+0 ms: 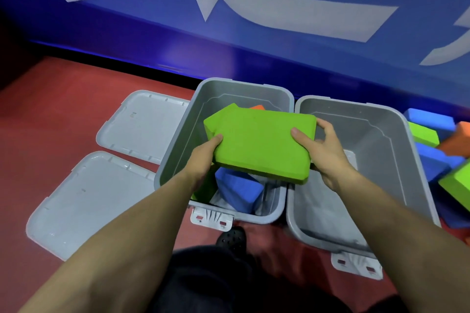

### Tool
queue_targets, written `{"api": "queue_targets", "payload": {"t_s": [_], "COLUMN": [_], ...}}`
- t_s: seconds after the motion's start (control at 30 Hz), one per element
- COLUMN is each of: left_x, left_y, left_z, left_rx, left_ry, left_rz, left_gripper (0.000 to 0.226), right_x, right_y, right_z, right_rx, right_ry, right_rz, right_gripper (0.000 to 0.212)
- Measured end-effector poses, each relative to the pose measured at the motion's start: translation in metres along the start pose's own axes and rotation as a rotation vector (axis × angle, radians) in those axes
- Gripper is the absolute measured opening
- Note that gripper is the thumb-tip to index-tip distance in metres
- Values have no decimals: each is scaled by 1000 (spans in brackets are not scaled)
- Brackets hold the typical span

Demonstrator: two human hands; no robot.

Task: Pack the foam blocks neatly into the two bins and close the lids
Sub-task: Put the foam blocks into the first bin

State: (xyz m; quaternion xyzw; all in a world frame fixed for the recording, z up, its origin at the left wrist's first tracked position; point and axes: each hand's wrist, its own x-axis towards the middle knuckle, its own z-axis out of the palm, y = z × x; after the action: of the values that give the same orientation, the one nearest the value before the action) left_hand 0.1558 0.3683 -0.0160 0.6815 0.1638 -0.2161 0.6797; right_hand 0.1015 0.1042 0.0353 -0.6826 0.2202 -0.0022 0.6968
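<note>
A large flat green foam block (pixel 259 141) hangs over the left grey bin (pixel 175 134). My left hand (pixel 206 152) grips its near left edge and my right hand (pixel 320 150) grips its right edge. Under it in that bin lie a blue foam block (pixel 239 190), an orange foam block (pixel 258 107) at the far side and a bit of another green one. The right grey bin (pixel 396 150) stands touching the left one and holds no blocks that I can see. Two grey lids lie flat on the floor to the left, the far lid (pixel 142 124) and the near lid (pixel 89 201).
A pile of loose foam blocks (pixel 437 145) in blue, green and orange lies on the red floor right of the bins. A blue padded wall (pixel 254 33) runs behind the bins. My dark shoe (pixel 232 236) is just in front of the left bin.
</note>
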Motion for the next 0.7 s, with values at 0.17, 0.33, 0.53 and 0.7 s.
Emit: {"api": "queue_targets", "payload": {"t_s": [0.17, 0.33, 0.53, 0.7], "left_x": [23, 34, 46, 50], "left_y": [-33, -55, -59, -66], "left_z": [2, 6, 28, 21], "left_rx": [829, 1577, 1668, 1834], "left_ry": [-92, -429, -547, -523], "left_rz": [100, 303, 207, 214], "left_gripper": [54, 97, 112, 105], "right_x": [5, 2, 10, 13], "right_y": [-12, -4, -1, 1], "right_z": [17, 32, 40, 46], "right_rx": [-514, -814, -925, -976], "right_ry": [192, 167, 124, 54], "right_rz": [-291, -363, -419, -461], "right_gripper": [76, 79, 81, 79]}}
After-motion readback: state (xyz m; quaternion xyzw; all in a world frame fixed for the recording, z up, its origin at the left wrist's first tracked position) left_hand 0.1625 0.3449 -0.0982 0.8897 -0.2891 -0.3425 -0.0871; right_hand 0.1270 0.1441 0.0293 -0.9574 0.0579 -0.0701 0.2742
